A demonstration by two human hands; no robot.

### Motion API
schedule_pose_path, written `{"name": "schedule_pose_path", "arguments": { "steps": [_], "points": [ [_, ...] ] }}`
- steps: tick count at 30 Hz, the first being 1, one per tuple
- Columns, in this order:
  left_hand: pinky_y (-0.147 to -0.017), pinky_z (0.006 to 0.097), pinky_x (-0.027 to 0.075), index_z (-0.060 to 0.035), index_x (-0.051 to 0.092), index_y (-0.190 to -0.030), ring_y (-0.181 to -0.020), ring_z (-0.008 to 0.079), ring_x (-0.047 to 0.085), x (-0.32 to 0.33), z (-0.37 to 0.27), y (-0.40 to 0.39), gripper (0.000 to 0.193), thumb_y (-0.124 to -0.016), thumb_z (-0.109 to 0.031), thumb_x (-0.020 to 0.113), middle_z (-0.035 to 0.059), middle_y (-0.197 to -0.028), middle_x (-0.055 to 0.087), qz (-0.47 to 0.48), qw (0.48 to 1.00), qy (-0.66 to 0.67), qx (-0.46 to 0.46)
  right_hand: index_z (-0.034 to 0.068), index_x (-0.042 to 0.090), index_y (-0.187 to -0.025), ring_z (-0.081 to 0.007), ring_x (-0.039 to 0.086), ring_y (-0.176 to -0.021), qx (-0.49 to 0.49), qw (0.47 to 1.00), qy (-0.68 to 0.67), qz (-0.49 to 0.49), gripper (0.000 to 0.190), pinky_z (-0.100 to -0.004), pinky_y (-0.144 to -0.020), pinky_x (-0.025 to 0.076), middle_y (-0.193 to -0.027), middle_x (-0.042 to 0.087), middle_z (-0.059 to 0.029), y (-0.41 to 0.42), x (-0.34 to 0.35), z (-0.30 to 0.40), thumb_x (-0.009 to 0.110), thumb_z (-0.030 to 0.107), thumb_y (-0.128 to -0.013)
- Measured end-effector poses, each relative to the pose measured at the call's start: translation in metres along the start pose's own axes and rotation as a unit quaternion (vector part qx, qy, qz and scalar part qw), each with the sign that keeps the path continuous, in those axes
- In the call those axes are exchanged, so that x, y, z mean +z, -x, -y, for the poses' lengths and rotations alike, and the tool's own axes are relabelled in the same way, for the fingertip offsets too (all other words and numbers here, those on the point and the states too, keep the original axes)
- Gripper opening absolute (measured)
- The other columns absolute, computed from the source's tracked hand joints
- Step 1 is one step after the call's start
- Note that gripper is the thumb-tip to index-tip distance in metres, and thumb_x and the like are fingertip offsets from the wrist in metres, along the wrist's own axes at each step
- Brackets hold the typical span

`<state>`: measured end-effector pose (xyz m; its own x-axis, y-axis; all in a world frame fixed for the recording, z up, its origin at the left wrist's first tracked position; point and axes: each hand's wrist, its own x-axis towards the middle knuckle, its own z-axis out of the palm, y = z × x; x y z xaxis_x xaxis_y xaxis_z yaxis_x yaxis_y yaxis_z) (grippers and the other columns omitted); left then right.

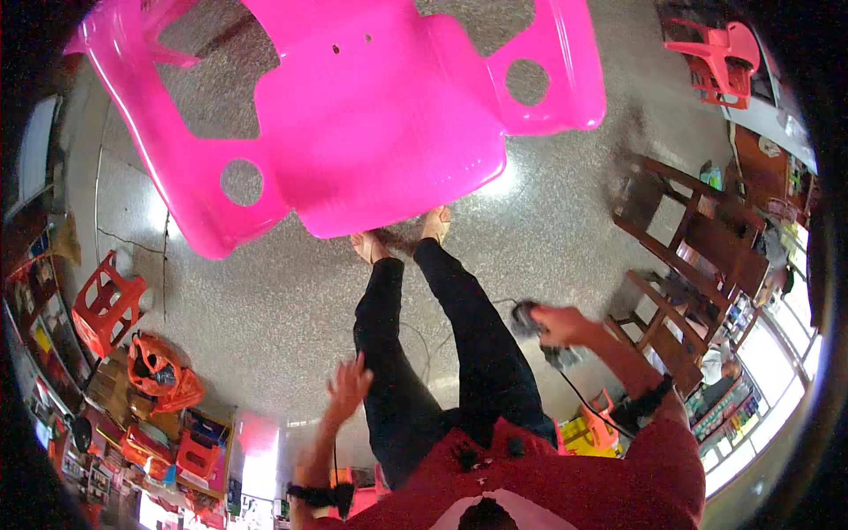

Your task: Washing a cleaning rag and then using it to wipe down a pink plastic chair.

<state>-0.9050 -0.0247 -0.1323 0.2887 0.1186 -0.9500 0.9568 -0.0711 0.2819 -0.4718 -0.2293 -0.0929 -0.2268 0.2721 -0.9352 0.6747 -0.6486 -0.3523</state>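
A bright pink plastic armchair fills the top of the head view, just beyond my feet. It has round holes and large cut-outs in its arms. My right hand, out to the right of my leg, grips a dark grey object. Blur hides whether this is a cloth or a tool. More grey material hangs below that hand. My left hand is beside my left leg, with fingers apart and nothing in them. Both hands are apart from the chair.
A red plastic stool stands at left, near an orange plastic bag. Dark wooden furniture fills the right side. A red chair is at the far right. Thin cord lies on the speckled floor.
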Motion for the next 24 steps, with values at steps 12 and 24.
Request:
{"name": "schedule_pose_path", "arguments": {
  "steps": [12,24],
  "points": [
    [-0.108,0.0364,0.016,0.0014,0.006,-0.141,-0.135,0.0304,0.017,0.001,0.043,-0.026,0.073,-0.088,-0.02,0.052,0.0223,-0.145,0.016,-0.181,0.967,0.179,0.027,0.004,0.048,-0.119,-0.0357,0.048,-0.113,-0.053,0.958,-0.179,-0.216,0.049,-0.0407,-0.093,0.041,-0.133,0.039,-0.0173,-0.033,-0.039,0.049,0.057,0.02,-0.073],
    [-0.102,0.0353,0.033,-0.0079,0.036,-0.135,-0.118,0.0208,0.044,-0.316,-0.066,-0.068,0.049,-0.093,-0.031,0.046,0.0132,-0.127,0.046,-0.633,0.628,0.141,0.429,0.002,0.045,-0.128,-0.0158,0.052,-0.102,-0.281,0.824,-0.265,-0.414,0.063,-0.0302,-0.092,0.038,-0.114,0.056,-0.0046,-0.059,-0.194,0.074,0.064,0.021,-0.071]
  ]
}}
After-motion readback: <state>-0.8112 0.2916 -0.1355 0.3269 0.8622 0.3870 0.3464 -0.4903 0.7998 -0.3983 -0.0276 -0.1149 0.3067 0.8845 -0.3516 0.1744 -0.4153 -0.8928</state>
